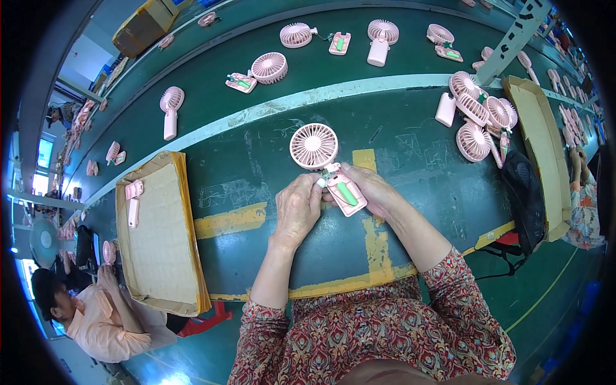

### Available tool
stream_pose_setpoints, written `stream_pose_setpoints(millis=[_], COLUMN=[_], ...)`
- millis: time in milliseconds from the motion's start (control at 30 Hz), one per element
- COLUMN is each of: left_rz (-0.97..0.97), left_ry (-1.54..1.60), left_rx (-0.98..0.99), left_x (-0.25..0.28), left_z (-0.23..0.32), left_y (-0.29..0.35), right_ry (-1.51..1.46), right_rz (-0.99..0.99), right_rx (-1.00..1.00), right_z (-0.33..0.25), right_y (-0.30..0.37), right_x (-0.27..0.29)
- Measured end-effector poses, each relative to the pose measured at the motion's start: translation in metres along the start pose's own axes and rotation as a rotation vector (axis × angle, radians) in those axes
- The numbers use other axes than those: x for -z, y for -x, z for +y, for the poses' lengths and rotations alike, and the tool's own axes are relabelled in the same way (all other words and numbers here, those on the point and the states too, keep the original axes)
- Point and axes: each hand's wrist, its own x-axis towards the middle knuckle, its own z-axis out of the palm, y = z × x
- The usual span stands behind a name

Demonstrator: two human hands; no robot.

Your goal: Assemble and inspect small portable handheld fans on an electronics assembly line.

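Observation:
A pink handheld fan (314,147) lies in front of me, its round grille pointing away. Its handle (346,194) has the cover off, baring a green battery and a small circuit board with wires at the neck. My right hand (374,192) is closed around the handle's right side, thumb up by the neck. On the other side, my left hand (298,204) pinches at the handle's upper left edge, near the wires. A small white bit (321,183) shows at its fingertips; I cannot make out what it is.
Left stands a shallow cardboard tray (157,244) with pink handle parts (133,208). Several assembled fans (475,141) are heaped at right, beside another cardboard tray (536,154) and a black bag (520,199). More fans, some opened, line a green belt (212,96). A co-worker (102,314) sits left.

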Motion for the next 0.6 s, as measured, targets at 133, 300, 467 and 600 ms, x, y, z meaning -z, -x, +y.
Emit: stream_pose_setpoints(millis=[133,300,467,600], left_rz=[-0.033,-0.062,-0.075,-0.082], left_ry=[0.035,0.092,0.119,0.109], left_rx=[0.078,0.157,0.187,0.195], left_x=[0.001,0.000,-0.004,-0.007], left_z=[0.005,0.005,0.002,0.001], left_y=[-0.001,-0.001,0.000,-0.001], right_ry=[-0.013,-0.001,0.017,0.012], right_rz=[-0.001,0.021,0.019,0.033], right_rx=[-0.001,-0.004,0.006,0.021], right_z=[0.004,0.005,0.005,0.011], right_y=[-0.003,-0.003,-0.003,-0.006], right_x=[0.004,0.004,0.004,0.008])
